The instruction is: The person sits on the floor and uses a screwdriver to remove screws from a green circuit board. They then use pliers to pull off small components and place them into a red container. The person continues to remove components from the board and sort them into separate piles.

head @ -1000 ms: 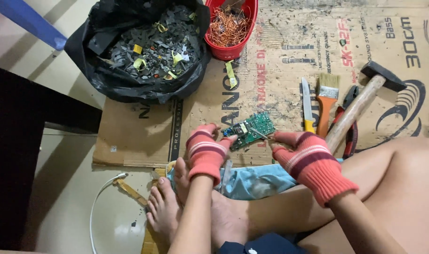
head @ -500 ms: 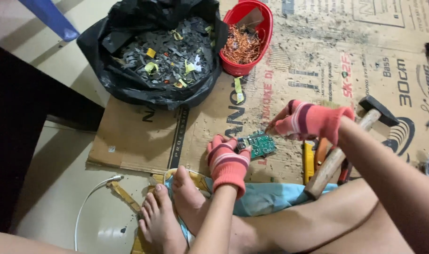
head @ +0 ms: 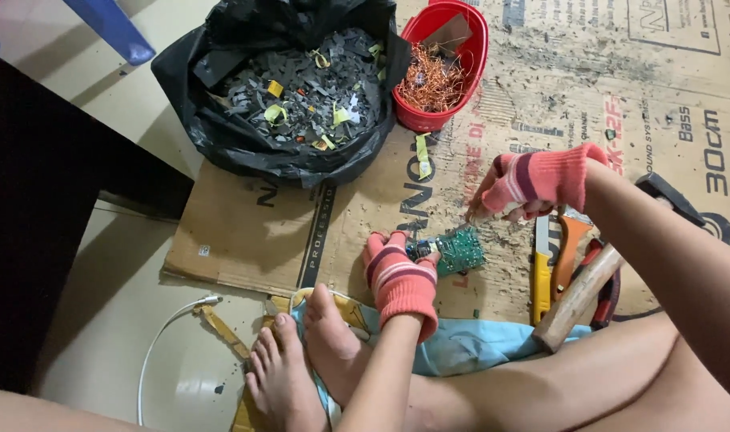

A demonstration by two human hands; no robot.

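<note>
A person sits on the floor with bare legs stretched over a flattened cardboard sheet (head: 509, 120). The left hand (head: 401, 276), in a pink striped glove, is closed around one end of a small green circuit board (head: 459, 250), which rests low on the cardboard just in front of the feet. The right hand (head: 533, 182), gloved the same way, hovers above and to the right of the board, fingers curled around something small; I cannot tell what. Just right of the board lie a yellow-handled tool (head: 543, 268), an orange-handled one (head: 571, 248) and a wooden-handled hammer (head: 581, 294). Farther off stand a black bag of dark scraps (head: 293, 96) and a red basket of copper wire (head: 437, 76).
</note>
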